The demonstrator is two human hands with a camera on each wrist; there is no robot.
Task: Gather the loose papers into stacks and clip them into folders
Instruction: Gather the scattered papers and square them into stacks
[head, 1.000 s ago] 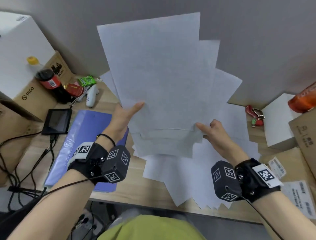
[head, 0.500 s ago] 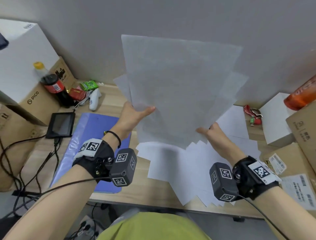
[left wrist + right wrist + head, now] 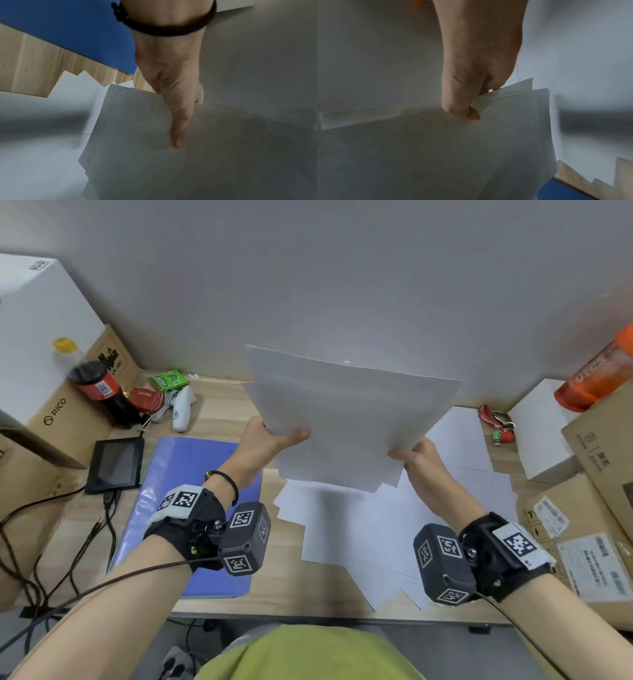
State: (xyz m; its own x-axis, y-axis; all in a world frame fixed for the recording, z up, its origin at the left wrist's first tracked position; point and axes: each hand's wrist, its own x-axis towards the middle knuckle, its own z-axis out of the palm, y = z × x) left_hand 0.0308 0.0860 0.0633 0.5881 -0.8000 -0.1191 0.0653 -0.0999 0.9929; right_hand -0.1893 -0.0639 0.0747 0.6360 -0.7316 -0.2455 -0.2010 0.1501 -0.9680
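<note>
A stack of white papers (image 3: 346, 419) is held upright above the desk, its sheets nearly squared. My left hand (image 3: 270, 440) grips its left edge, thumb on the near face (image 3: 176, 129). My right hand (image 3: 416, 460) pinches its right edge, thumb on the front sheet (image 3: 464, 108). More loose papers (image 3: 363, 539) lie fanned out on the wooden desk (image 3: 281, 597) under the stack. A blue folder (image 3: 181, 494) lies closed and flat to the left, partly under my left wrist.
A small black screen (image 3: 114, 463) with cables sits left of the folder. Cardboard boxes (image 3: 596, 474), a white box (image 3: 541, 433), a dark bottle (image 3: 102, 392), a white controller (image 3: 181, 409) and a red keychain (image 3: 495, 422) crowd the desk's back and sides. A grey wall (image 3: 342, 285) stands behind.
The fanned, spread-out sheets in my hands have come together into a nearly aligned stack. The stack has dropped lower toward the desk, and both hands have closed in on its side edges.
</note>
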